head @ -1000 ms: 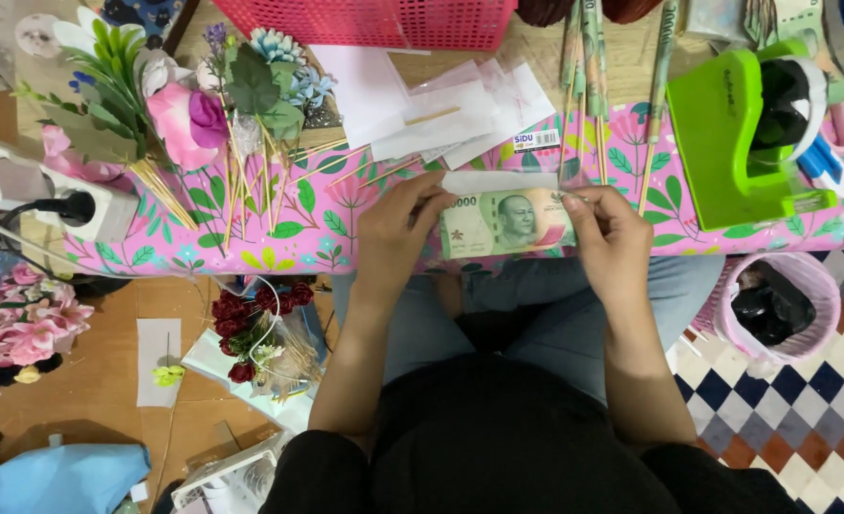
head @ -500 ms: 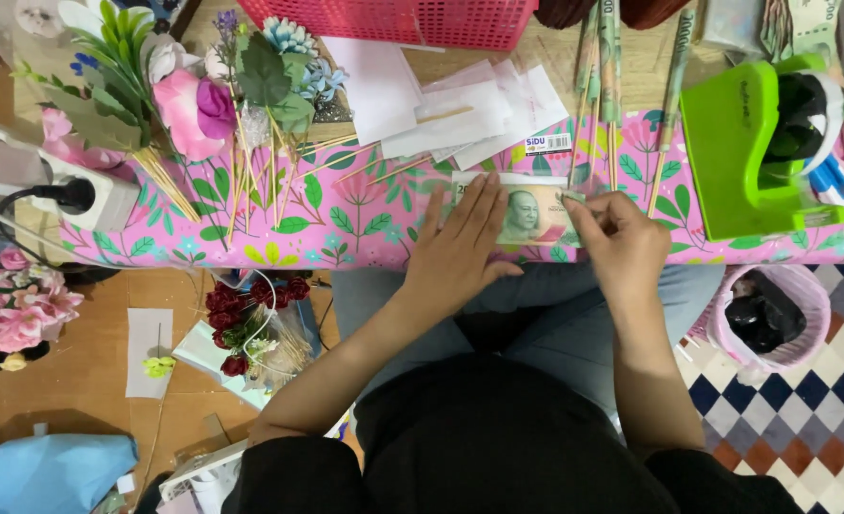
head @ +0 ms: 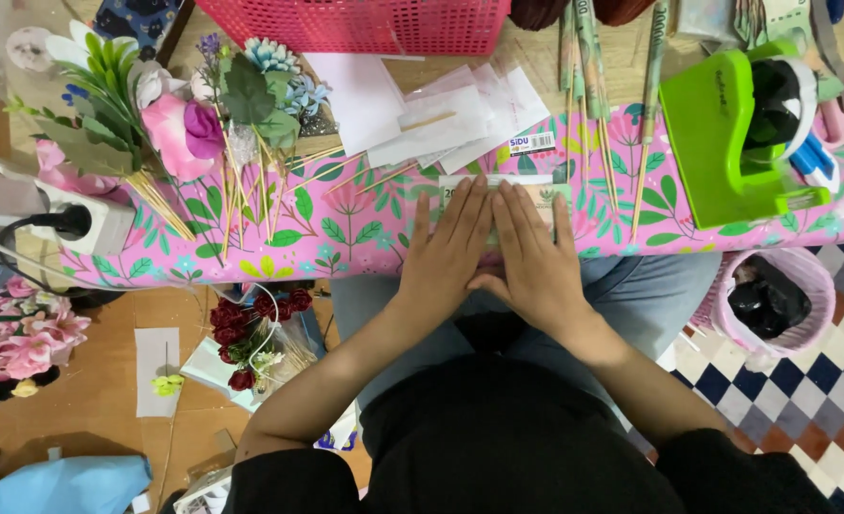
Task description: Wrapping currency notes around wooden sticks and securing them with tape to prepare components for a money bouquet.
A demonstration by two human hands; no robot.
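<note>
A pale green banknote [head: 547,193] lies flat on the pink flowered tabletop [head: 346,228], mostly covered by both hands. My left hand [head: 450,252] presses flat on its left part with fingers spread. My right hand [head: 531,257] lies flat beside it on the right part, thumbs touching. Neither hand grips anything.
Artificial flowers on wooden sticks [head: 169,133] lie at the left, clear plastic sleeves [head: 450,114] behind the hands, a red basket [head: 365,24] at the back. A green tape dispenser [head: 741,128] stands at the right. A power strip [head: 50,214] and a pink bin [head: 774,300] flank the table.
A second ago both hands held the banknote up by its edges. It has been laid on the table, and both palms have come down flat on it.
</note>
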